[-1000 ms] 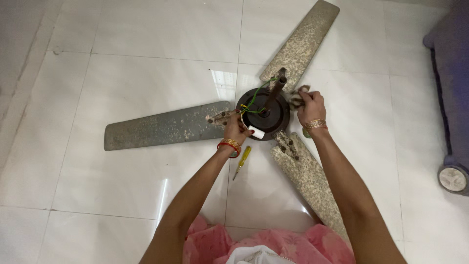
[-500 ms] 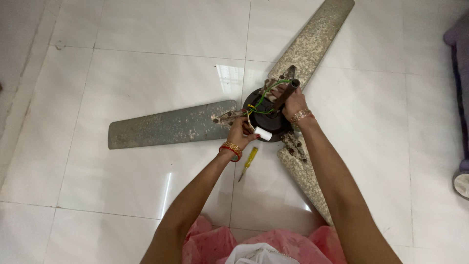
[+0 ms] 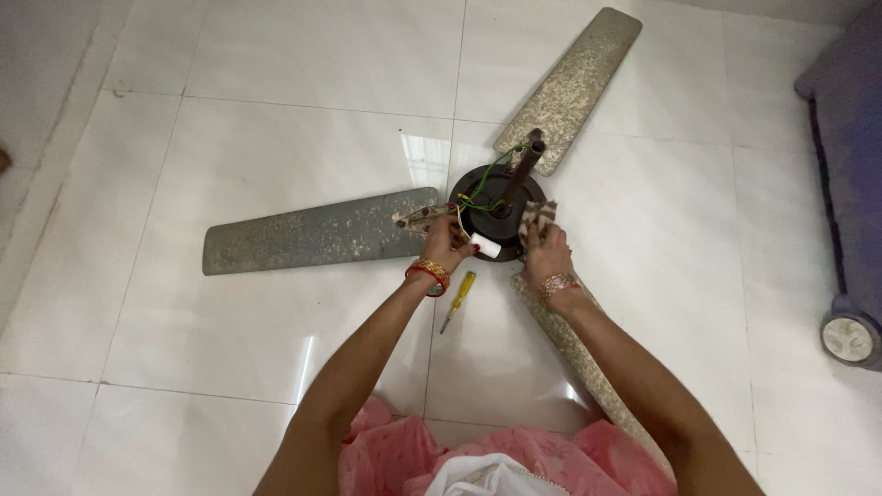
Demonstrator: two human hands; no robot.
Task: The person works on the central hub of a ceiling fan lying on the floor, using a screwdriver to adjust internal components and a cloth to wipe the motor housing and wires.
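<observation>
No package, label, sign or screen appears anywhere in this view. The visible surfaces carry no printed panel or display.
</observation>
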